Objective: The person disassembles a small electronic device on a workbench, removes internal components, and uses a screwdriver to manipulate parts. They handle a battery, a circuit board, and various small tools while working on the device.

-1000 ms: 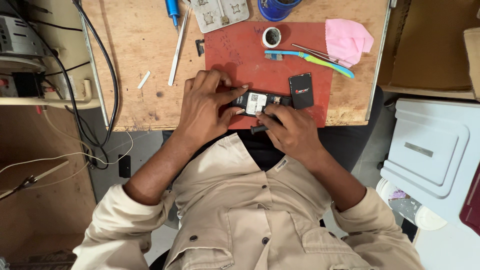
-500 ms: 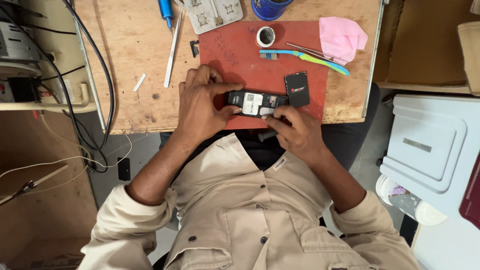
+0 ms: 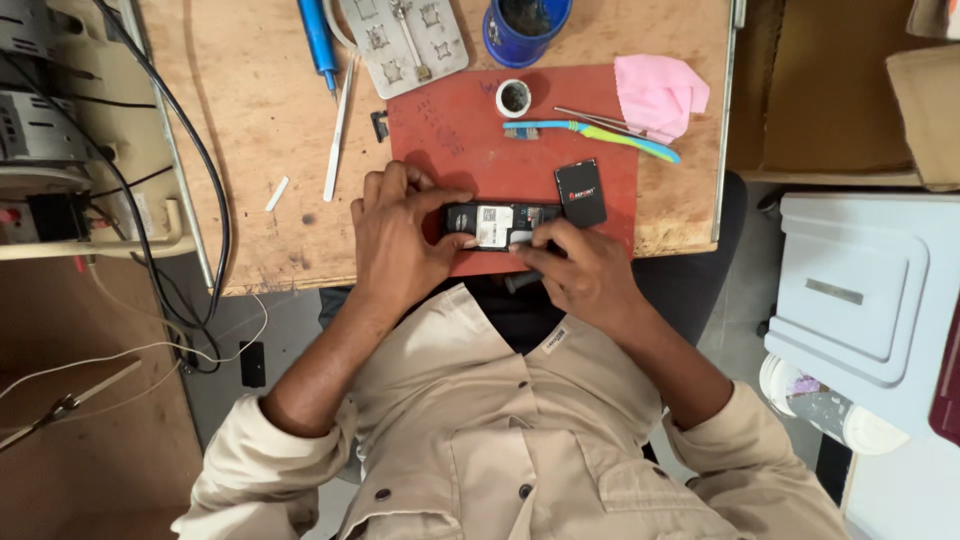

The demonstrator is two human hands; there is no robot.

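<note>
A small black phone (image 3: 497, 224) with its back cover off lies lengthwise on a red mat (image 3: 470, 140) near the desk's front edge. My left hand (image 3: 400, 235) grips its left end, thumb along the top edge. My right hand (image 3: 578, 272) rests on its right end and holds a dark-handled tool (image 3: 520, 281), fingertips pressed on the open back. A black battery (image 3: 581, 193) lies on the mat just right of the phone, apart from both hands.
On the mat's far side lie a toothbrush (image 3: 595, 132), tweezers (image 3: 590, 117), a small round tin (image 3: 514, 97) and a pink cloth (image 3: 655, 92). A metal jig plate (image 3: 405, 38), blue cup (image 3: 525, 22), blue-handled tool (image 3: 319, 35) and white stick (image 3: 338, 130) lie beyond. Cables (image 3: 190, 170) hang at left. A white box (image 3: 860, 290) stands right.
The phone and both hands have shifted slightly away from my body on the mat. My right fingers have moved onto the phone's open back.
</note>
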